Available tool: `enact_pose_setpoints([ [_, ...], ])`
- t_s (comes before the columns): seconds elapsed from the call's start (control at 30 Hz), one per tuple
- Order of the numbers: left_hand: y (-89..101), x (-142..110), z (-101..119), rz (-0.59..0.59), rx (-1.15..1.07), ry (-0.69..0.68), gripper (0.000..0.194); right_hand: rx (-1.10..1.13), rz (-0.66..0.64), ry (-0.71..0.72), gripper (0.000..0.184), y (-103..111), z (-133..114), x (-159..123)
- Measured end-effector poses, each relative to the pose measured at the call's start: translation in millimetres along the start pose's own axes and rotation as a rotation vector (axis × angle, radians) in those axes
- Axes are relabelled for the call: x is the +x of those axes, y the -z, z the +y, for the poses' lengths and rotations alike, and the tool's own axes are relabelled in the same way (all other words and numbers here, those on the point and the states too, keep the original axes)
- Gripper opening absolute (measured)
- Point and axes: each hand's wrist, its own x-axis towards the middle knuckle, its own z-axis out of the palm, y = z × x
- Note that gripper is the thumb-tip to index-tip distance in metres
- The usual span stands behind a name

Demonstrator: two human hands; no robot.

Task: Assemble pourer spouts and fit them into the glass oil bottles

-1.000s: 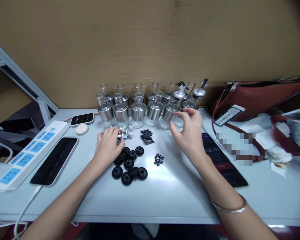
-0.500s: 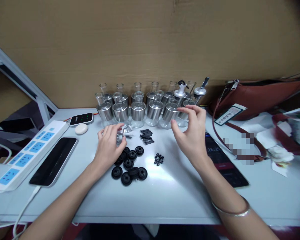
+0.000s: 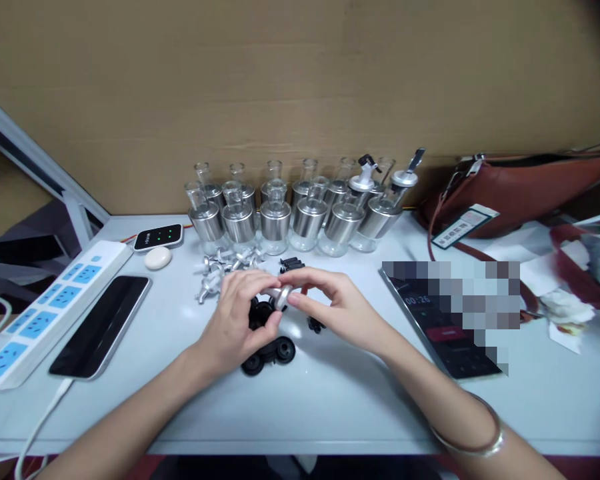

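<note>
The left hand, fingers curled, grips a spout; the right hand pinches its right end. Black discs lie beneath; bottles stand far on the counter.

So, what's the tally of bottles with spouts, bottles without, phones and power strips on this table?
Spoutless clear glass bottles with silver metal sleeves: 10
Matching sleeved glass bottles topped with silver spouts: 2
Flat rectangular dark-screened phones: 2
Long white plastic power strip with blue sockets: 1
Total: 15
</note>
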Motion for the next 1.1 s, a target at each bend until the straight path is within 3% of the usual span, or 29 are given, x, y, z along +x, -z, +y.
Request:
enact_pose_setpoints([
  [0.2,0.2,1.6,-0.1,-0.031,0.061,-0.073,0.037,0.104,0.051,-0.032,0.009,0.9,3.1,0.3],
  [0.47,3.5,2.0,0.8,-0.033,0.041,-0.061,0.02,0.094,0.054,0.084,0.008,-1.5,-2.4,-2.2],
  [0.6,3.4,0.5,-1.3,0.028,0.016,-0.062,0.017,0.182,0.1,0.024,0.008,-0.5,0.5,-1.4],
  [0.7,3.2,-0.5,-0.8,0.032,-0.019,-0.071,0.018,0.121,0.142,-0.034,0.012,0.1,4.7,-0.2],
  [0.93,2.7,-2.0,0.9,-0.026,-0.082,0.03,0.015,0.097,0.045,0.107,0.011,-1.0,-1.5,-0.5],
  [1.1,2.4,-2.7,1.4,-0.111,-0.162,0.062,0.013,0.081,0.002,0.1,0.008,-0.5,-4.2,-1.6],
])
